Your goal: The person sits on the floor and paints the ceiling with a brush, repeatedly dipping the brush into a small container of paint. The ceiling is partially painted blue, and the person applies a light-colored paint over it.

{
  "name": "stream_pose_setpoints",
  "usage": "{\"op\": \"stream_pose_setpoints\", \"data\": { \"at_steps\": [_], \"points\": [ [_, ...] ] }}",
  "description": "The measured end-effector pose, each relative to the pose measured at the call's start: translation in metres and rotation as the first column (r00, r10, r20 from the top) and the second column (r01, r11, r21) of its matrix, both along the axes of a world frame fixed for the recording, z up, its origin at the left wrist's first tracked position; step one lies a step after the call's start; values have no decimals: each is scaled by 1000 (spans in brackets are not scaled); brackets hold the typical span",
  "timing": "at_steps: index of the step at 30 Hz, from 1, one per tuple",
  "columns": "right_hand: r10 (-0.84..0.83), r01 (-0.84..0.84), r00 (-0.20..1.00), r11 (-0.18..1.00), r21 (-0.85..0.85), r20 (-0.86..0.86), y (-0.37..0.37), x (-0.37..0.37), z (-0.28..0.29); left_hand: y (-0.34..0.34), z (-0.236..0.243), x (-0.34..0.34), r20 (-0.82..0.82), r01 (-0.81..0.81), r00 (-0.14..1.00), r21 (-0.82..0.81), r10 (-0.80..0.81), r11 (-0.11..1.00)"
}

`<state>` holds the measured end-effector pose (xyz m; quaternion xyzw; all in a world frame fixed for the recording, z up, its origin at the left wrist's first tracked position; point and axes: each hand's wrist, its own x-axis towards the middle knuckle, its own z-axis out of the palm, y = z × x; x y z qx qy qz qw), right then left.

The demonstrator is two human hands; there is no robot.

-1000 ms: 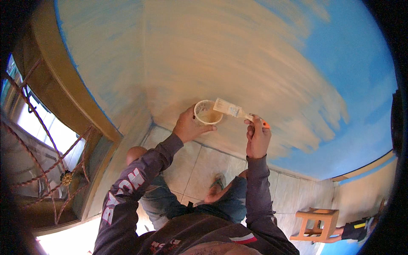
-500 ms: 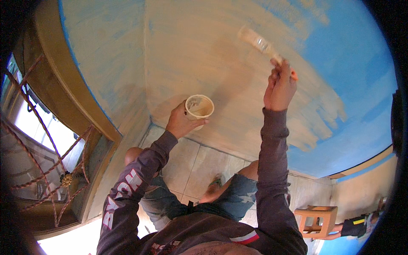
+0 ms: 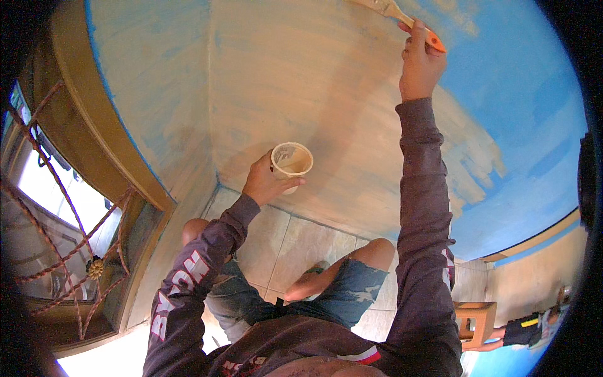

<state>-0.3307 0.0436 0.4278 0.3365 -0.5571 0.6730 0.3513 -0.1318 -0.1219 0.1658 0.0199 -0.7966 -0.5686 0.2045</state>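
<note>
My left hand (image 3: 269, 178) is wrapped round a small white plastic tub (image 3: 293, 159), tilted so its inside shows cream paint in the bottom and smeared on the wall of the tub. High up at the right, my right hand (image 3: 422, 66) grips a paintbrush (image 3: 392, 9) by its wooden handle, which ends in orange. The bristles lie against or close to the wall at the top edge, partly cut off by the frame. Streaky cream paint covers much of the blue wall (image 3: 534, 107), with brushed ragged edges toward the right.
To the left is a brown window frame (image 3: 94, 125) with twisted metal bars (image 3: 66, 201). Pale floor tiles (image 3: 301, 242) lie below the wall, around my bent legs. At the lower right stand a tan plastic stool (image 3: 477, 323) and another person (image 3: 524, 332), partly visible.
My right arm has stretched farther up the wall, carrying the paintbrush to the top edge of the picture. My left hand and the tub have hardly moved.
</note>
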Motion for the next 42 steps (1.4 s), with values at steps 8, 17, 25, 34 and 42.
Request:
{"op": "stream_pose_setpoints", "data": {
  "at_steps": [8, 17, 25, 34, 42],
  "points": [
    [-185, 186, 983, 980, 76, -16, 107, -4, 10, 6, 14, 0, 49, -21, 999, 17, 20, 1000],
    [-491, 490, 871, 861, 132, -28, 221, 5, 17, 4, 7, -4, 49, -30, 998, -4, 30, 1000],
    [-264, 267, 964, 958, 101, -40, 125, 2, 21, -2, 12, -3, 106, -37, 994, 38, 33, 999],
    [-53, 62, 997, 984, 166, -55, -12, -16, 15, -8, 13, -5, 158, -86, 984, 42, 78, 995],
    [-136, 161, 977, 976, 150, -165, 19, -30, 24, -5, 19, -8, 71, -77, 994, -28, 79, 997]
  ]
}}
